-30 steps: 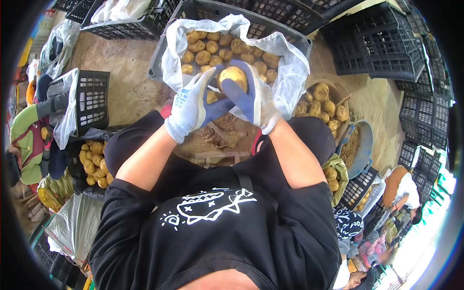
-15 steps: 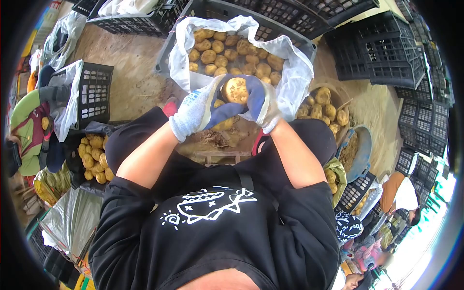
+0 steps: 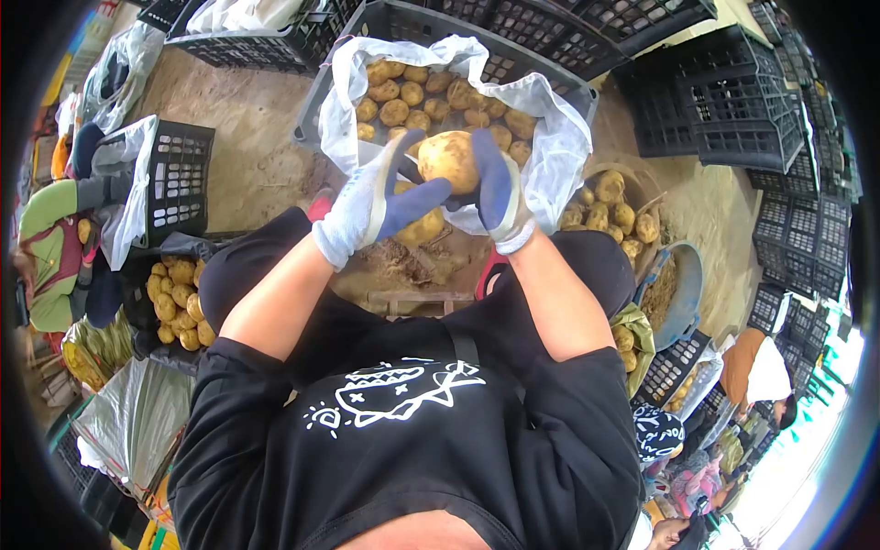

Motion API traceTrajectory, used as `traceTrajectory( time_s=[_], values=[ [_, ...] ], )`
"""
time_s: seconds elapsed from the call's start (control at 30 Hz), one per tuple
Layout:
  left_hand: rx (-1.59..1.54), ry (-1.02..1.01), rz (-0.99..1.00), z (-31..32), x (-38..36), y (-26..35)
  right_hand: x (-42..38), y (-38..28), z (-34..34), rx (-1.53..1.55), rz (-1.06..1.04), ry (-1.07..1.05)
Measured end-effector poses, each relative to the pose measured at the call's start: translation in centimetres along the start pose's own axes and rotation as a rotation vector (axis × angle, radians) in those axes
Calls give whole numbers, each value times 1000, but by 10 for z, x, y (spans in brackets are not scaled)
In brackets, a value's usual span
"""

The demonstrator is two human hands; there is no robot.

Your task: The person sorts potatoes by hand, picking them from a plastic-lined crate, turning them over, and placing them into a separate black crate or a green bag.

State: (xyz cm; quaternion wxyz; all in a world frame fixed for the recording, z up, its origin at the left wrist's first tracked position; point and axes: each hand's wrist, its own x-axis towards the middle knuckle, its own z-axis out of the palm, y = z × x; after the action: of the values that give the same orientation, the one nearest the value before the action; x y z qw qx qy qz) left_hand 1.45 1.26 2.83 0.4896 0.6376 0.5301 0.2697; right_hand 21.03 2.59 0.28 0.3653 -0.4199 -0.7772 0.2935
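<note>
Both my hands wear grey-white gloves with blue palms, raised in front of the lined crate. A large yellow-brown potato (image 3: 449, 160) sits in my right hand (image 3: 500, 194), whose fingers close around its right side. My left hand (image 3: 378, 203) is beside the potato, thumb and fingers spread apart, the thumb reaching along its lower edge; contact there is hard to tell. Below the hands another potato (image 3: 422, 226) shows, partly covered by the left thumb. Beyond them, the dark crate (image 3: 310, 112) with a white plastic liner (image 3: 561, 139) holds many potatoes (image 3: 394, 112).
Potatoes (image 3: 609, 188) fill a round container at the right, near a blue basin (image 3: 689, 291) with soil. More potatoes (image 3: 179, 302) lie at the left. Black crates (image 3: 706, 96) stand around, and a person (image 3: 57, 215) sits at the left edge.
The potato has been turned from a brown-patched face to a smoother one and shows more fully. My left fingers have opened away from it.
</note>
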Motion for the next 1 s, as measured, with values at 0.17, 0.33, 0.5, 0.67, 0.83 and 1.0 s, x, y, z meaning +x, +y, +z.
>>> traceTrajectory(
  time_s=[0.17,0.33,0.5,0.67,0.83,1.0],
  values=[
    [-415,-220,-38,11,-2,7,-4,-1,-6,489,498,144],
    [-152,-63,51,8,2,-2,-7,2,-7,-236,40,27],
    [111,-67,128,8,-1,-7,-6,5,10,80,299,11],
    [-359,-118,-32,10,1,5,-5,6,0,-68,171,48],
    [-617,132,-48,1,19,-5,-7,-5,10,608,491,11],
    [-889,175,40,-5,15,1,3,-18,9,463,486,-45]
  ],
)
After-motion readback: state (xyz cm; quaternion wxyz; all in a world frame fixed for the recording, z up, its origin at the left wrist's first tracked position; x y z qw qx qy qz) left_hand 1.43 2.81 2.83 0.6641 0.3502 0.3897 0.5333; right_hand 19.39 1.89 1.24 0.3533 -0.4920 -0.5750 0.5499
